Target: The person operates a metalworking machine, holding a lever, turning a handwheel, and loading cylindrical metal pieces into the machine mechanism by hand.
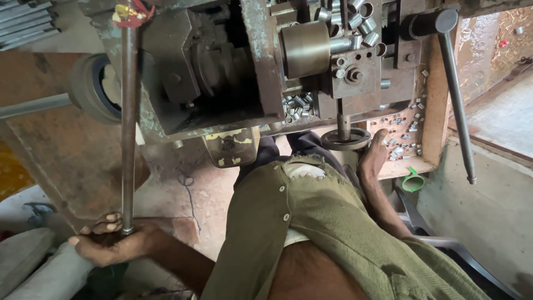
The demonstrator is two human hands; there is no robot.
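My left hand (108, 243) is at the lower left, fingers curled around the bottom end of a long thin metal rod (128, 122). The rod runs straight up the picture into the worn grey-green machine (222, 66); a red and yellow scrap is tied near its top. My right hand (373, 156) reaches forward past my olive-green shirt and rests against the small round handwheel (345, 139) under the machine. Its fingers are hidden from me. Short cut metal pieces (404, 139) lie scattered in the wooden tray just right of that hand.
A long lever with a black hub (456, 94) hangs down at the right. A brass cylinder (304, 49) and several short tubes (358, 21) sit on the machine. A rubber-rimmed wheel (89, 89) is at left, a small green cup (412, 181) below the tray, and metal bars (22, 22) top left.
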